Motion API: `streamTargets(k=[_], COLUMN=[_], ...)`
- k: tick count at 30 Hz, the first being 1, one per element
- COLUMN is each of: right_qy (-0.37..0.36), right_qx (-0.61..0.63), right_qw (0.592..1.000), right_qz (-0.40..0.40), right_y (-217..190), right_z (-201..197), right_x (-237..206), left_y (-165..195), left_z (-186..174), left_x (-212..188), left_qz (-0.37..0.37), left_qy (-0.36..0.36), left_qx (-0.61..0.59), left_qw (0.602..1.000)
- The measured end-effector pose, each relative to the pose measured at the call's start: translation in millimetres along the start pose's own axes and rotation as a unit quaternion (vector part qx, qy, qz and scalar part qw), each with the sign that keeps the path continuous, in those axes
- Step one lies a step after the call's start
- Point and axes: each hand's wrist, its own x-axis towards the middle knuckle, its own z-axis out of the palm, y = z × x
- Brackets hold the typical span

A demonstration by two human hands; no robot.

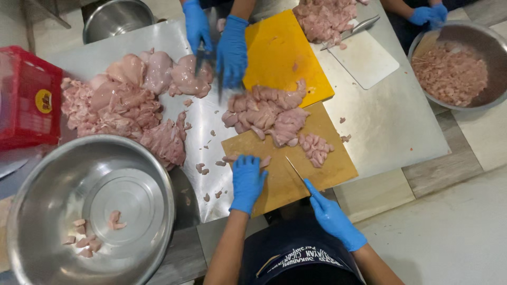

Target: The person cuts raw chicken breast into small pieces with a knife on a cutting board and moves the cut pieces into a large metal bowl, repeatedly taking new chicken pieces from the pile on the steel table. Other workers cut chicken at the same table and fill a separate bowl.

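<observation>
Blue-gloved left hand [247, 182] is lying spread, fingers pressing small raw chicken pieces [231, 158] on brown wooden cutting board [288, 182] | right hand [331, 217] is gripping slim steel knife [293, 170], blade pointing toward the pieces just left | left hand nearer.

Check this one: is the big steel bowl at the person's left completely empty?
No. The big steel bowl holds a few cut chicken pieces on its bottom.

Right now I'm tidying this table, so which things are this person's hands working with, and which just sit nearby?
In use:
left hand flat on the brown cutting board
right hand holding the knife
chicken pieces

Sitting nearby:
big steel bowl
red crate
yellow cutting board
</observation>
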Motion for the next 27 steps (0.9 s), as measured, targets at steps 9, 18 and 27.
streamTargets(k=[9,18,27], right_qy=[0.057,0.043,0.039], right_qx=[0.034,0.003,0.016], right_qw=[0.996,0.999,0.999], right_qz=[-0.051,0.014,0.001], right_y=[7,6,18], right_z=[16,36,47], right_x=[-5,-8,-3], left_y=[4,1,12], left_z=[69,43,73], left_x=[-4,-28,-19], left_qz=[0.1,0.032,0.132], left_qy=[-0.04,-0.057,0.072], left_qx=[-0.104,-0.002,-0.085], left_qw=[0.989,0.998,0.985])
